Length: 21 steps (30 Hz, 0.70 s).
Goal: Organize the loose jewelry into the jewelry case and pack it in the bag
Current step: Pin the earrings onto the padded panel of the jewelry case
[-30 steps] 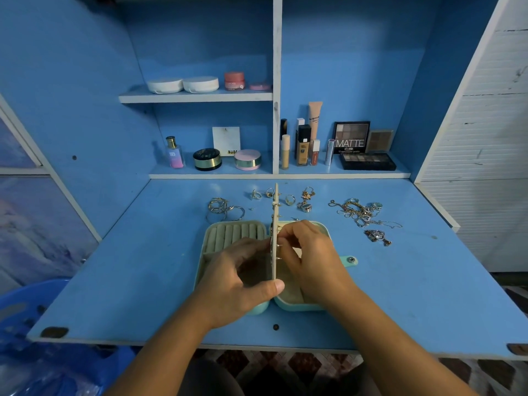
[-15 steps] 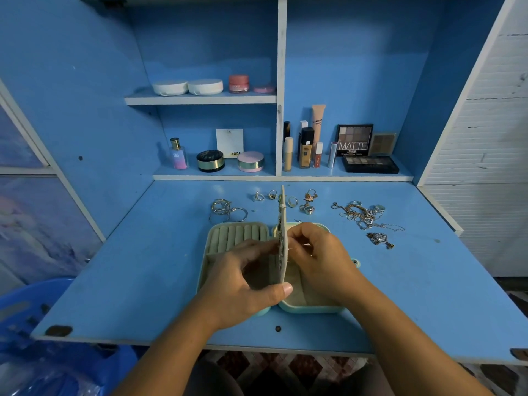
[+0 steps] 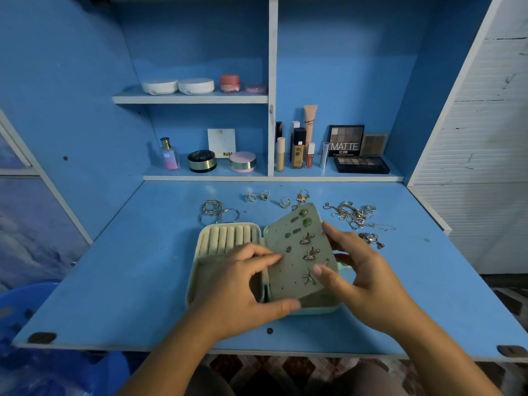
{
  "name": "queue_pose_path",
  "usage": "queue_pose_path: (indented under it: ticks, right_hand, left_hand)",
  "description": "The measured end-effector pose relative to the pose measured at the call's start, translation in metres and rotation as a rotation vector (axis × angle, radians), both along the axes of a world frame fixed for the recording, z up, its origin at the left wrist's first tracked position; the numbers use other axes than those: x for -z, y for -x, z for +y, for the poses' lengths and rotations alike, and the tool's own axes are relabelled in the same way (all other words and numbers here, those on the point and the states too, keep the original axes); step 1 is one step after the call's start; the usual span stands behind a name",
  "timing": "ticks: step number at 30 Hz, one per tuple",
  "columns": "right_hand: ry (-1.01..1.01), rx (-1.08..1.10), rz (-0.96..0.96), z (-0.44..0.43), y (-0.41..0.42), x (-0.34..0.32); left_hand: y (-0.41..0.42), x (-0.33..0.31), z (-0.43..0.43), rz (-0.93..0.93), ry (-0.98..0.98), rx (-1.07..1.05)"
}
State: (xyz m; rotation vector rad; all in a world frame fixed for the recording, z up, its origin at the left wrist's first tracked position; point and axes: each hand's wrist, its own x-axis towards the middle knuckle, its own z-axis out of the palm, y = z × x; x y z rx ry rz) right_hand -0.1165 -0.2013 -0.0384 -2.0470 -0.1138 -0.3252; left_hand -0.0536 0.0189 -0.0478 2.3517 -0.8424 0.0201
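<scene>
Our left hand [image 3: 237, 284] pinches the near left edge of the earring panel [image 3: 297, 261]. Our right hand [image 3: 363, 278] grips its right edge, thumb on its face. The panel's long axis runs away from us, tilted over the open jewelry case [image 3: 225, 238]. Just beyond the right hand lie loose chains [image 3: 354, 214], with rings [image 3: 265, 195] farther off.

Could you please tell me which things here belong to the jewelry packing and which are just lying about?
Job: case, earring panel held by left hand and right hand, rings, bangles, chains.
Lying about: palettes, perfume, compacts, foundation, all on the shelves.
</scene>
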Motion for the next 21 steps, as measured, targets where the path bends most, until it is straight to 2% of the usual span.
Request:
queue_pose_path:
  ticks: [4, 9, 12, 16, 21]
  right_hand:
    - [0.259, 0.047, 0.044, -0.014, 0.006, 0.012]
    - [0.476, 0.025, 0.073, -0.02, 0.007, 0.026]
    - [0.441, 0.01, 0.07, -0.025, 0.002, 0.022]
    - [0.331, 0.108, 0.03, -0.044, -0.03, 0.016]
    - [0.465, 0.074, 0.103, -0.051, -0.068, 0.032]
  left_hand:
    - [0.001, -0.001, -0.001, -0.105, -0.086, 0.002]
    - [-0.001, 0.002, -0.001, -0.103, -0.089, 0.005]
    - [-0.002, 0.005, -0.001, -0.089, -0.088, 0.01]
    - [-0.003, 0.005, -0.001, -0.086, -0.082, 0.023]
    - [-0.02, -0.007, -0.001, -0.034, 0.038, -0.032]
